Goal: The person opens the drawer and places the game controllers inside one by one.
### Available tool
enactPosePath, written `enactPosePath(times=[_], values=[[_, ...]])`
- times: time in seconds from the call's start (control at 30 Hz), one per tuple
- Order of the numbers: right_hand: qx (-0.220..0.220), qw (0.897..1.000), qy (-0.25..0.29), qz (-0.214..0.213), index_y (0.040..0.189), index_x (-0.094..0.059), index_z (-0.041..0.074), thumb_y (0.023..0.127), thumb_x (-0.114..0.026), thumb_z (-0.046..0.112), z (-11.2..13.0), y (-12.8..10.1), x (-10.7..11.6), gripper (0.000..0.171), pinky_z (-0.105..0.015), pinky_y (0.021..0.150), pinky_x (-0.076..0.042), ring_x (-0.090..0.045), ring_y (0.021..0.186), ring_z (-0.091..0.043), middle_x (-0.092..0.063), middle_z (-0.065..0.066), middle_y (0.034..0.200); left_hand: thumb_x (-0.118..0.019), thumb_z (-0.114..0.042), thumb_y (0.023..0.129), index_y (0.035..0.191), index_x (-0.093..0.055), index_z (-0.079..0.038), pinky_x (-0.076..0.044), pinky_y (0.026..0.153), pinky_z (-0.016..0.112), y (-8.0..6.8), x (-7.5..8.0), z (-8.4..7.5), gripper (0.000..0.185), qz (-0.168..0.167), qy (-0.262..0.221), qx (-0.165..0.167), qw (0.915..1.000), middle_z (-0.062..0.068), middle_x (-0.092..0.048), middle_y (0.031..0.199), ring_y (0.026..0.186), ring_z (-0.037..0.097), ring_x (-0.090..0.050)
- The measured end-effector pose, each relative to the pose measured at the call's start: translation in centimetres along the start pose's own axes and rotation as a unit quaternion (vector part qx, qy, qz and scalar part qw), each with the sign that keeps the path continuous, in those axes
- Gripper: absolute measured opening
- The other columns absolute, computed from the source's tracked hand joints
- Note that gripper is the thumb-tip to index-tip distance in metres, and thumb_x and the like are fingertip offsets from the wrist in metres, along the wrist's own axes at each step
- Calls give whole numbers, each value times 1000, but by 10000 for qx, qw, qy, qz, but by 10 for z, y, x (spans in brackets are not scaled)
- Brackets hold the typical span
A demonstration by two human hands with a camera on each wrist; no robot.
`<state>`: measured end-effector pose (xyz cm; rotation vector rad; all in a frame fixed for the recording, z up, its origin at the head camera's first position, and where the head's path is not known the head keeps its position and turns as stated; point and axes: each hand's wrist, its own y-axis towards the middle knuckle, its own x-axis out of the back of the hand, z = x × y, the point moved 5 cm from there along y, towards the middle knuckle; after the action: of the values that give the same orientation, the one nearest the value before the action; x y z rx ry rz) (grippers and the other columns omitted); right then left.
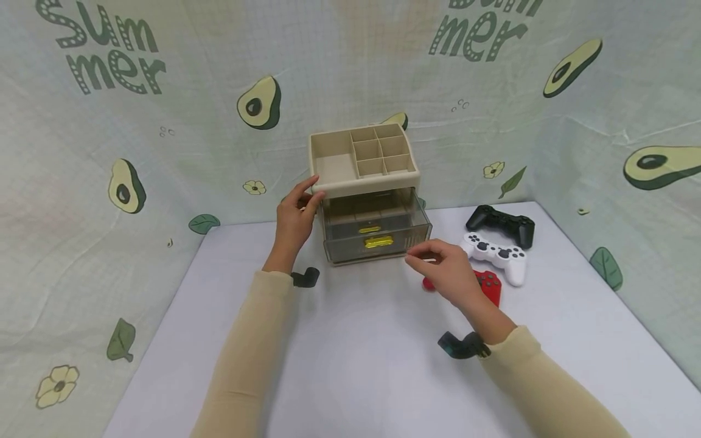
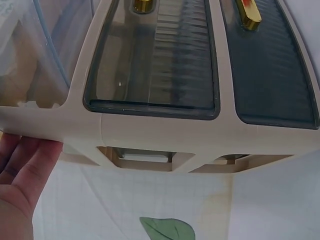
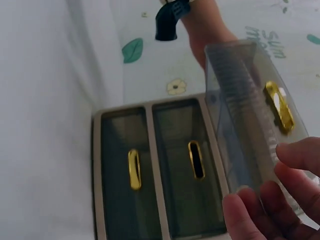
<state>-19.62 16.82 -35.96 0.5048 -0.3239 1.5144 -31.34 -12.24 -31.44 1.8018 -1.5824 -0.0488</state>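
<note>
A: While the left hand (image 1: 294, 220) braces the organizer (image 1: 366, 182) with its thumb hooked on the front corner of the cream top tray and its fingers wrapped round the side, the right hand (image 1: 443, 271) hangs just off the pulled-out top drawer (image 1: 378, 228).

B: Is that right hand actually gripping?

A: Hard to call. The wrist view puts the fingertips (image 3: 250, 212) loosely curled against the drawer's near corner, touching at most; I can't see a firm pinch.

B: How will the drawer handle?

A: Light, I'd judge: thin, stiff, smoky see-through plastic with a ribbed front. Smooth and a bit slippery, so the shiny gold handle (image 1: 378, 242) is the sensible place to hold. The cream frame looks rigid and matte, and the whole unit seems light enough to slide unless steadied.

B: And around it?

A: It stands at the back of the white table (image 1: 350, 365), against the avocado-print cloth. To the right lie a black controller (image 1: 502, 224), a white controller (image 1: 497, 255) and a red controller (image 1: 487, 285), the last partly behind the right hand.
</note>
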Motion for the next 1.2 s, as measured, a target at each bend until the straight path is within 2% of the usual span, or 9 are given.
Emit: enactPosePath(times=[0.17, 0.3, 0.4, 0.53, 0.8, 0.93, 1.2], values=[[116, 9987, -492, 26, 112, -69, 17, 90, -70, 33, -10, 2, 12, 27, -29, 76, -52, -60, 99, -23, -67, -3, 112, -60, -47, 91, 136, -57, -27, -49, 68, 31, 0, 0, 0, 49, 12, -37, 30, 10000, 12, -68, 94, 84, 23, -67], [-83, 9978, -638, 151, 114, -67, 18, 89, -69, 31, -19, 2, 20, 27, -30, 74, -52, -58, 105, -26, -65, -7, 118, -61, -45, 91, 135, -57, -26, -48, 66, 30, 0, 0, 0, 48, -7, -55, -20, 10000, 12, -68, 93, 84, 23, -67], [-153, 9962, -823, 234, 116, -66, 19, 90, -69, 30, -27, 3, 24, 29, -35, 76, -55, -58, 107, -26, -65, -7, 119, -61, -44, 91, 135, -58, -25, -48, 65, 31, 0, 1, 0, 48, -32, -67, -25, 10000, 12, -68, 92, 84, 23, -67], [-9, 9936, -1101, 248, 119, -64, 15, 90, -68, 25, -39, 6, 30, 31, -44, 86, -55, -63, 107, -29, -65, -10, 119, -62, -42, 92, 135, -58, -23, -46, 64, 30, -1, 1, -1, 47, -65, -123, -62, 9999, 12, -67, 90, 81, 22, -65], [152, 9748, -2174, 475, 129, -58, 11, 88, -67, 27, -54, 9, 37, 45, -56, 91, -46, -55, 114, -39, -60, -17, 127, -62, -40, 92, 136, -57, -24, -46, 66, 29, -2, 0, -1, 47, -43, -86, -73, 9999, 12, -66, 93, 83, 22, -65], [143, 9681, -2441, 554, 131, -56, 8, 87, -68, 27, -60, 10, 40, 49, -60, 93, -44, -53, 117, -40, -58, -21, 128, -61, -41, 93, 137, -56, -23, -47, 68, 32, -3, 1, -2, 48, -59, -111, -96, 9999, 12, -66, 95, 86, 23, -65], [86, 9575, -2786, 743, 134, -53, 6, 83, -72, 28, -74, 11, 41, 58, -59, 88, -47, -52, 114, -42, -55, -24, 127, -59, -44, 93, 138, -55, -26, -47, 69, 31, -5, -2, 0, 48, -19, -125, -70, 9999, 11, -65, 97, 87, 21, -64]])
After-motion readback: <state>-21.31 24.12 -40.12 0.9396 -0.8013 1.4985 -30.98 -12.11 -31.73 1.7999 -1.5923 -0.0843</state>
